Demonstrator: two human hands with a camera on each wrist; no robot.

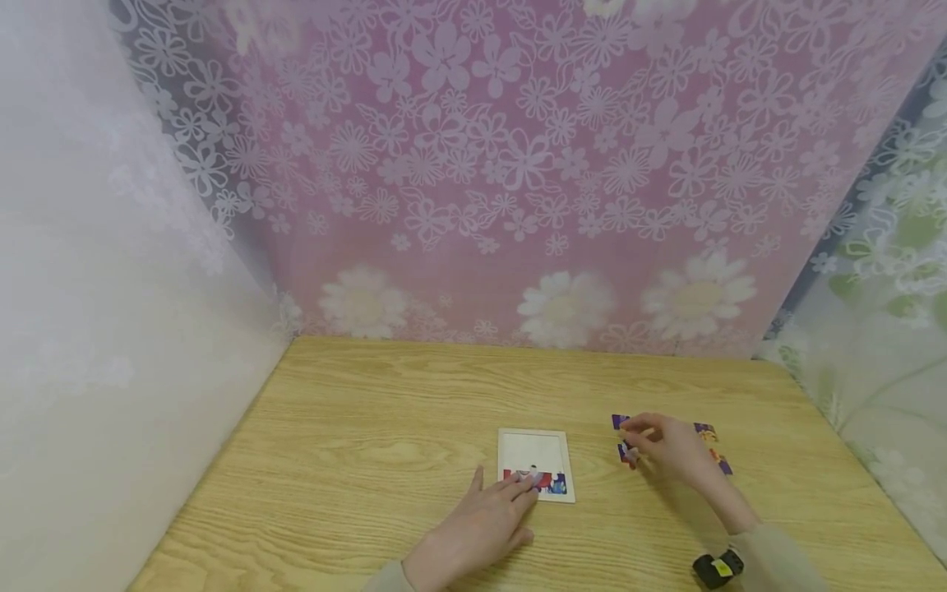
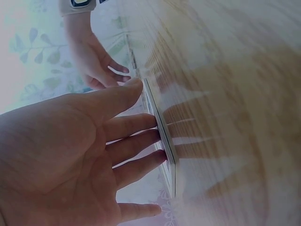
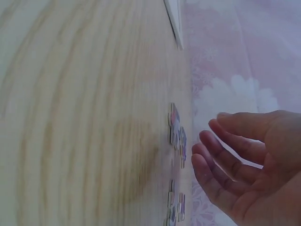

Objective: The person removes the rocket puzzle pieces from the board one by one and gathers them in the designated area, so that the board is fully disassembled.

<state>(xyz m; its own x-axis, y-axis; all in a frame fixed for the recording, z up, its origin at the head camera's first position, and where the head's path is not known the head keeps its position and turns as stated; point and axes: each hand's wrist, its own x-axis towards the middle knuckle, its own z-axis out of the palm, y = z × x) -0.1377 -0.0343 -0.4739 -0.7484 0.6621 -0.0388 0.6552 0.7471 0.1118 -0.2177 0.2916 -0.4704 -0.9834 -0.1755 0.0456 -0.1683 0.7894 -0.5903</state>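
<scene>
My left hand rests its fingertips on a white-rimmed puzzle tray. Colourful joined puzzle pieces fill the near end of the tray, partly covered by those fingers; the far end shows a bare white base. In the left wrist view, the straight fingers touch the tray's edge. My right hand hovers just above loose puzzle pieces, with its fingers loosely bent. One piece lies under its fingertips, another just beyond. The right wrist view shows nothing between fingers and thumb, apart from the pieces.
More loose puzzle pieces lie to the right of the right hand, partly hidden by it. A black wrist device sits at the right cuff. Flowered curtains enclose the wood-grain table at the back and sides.
</scene>
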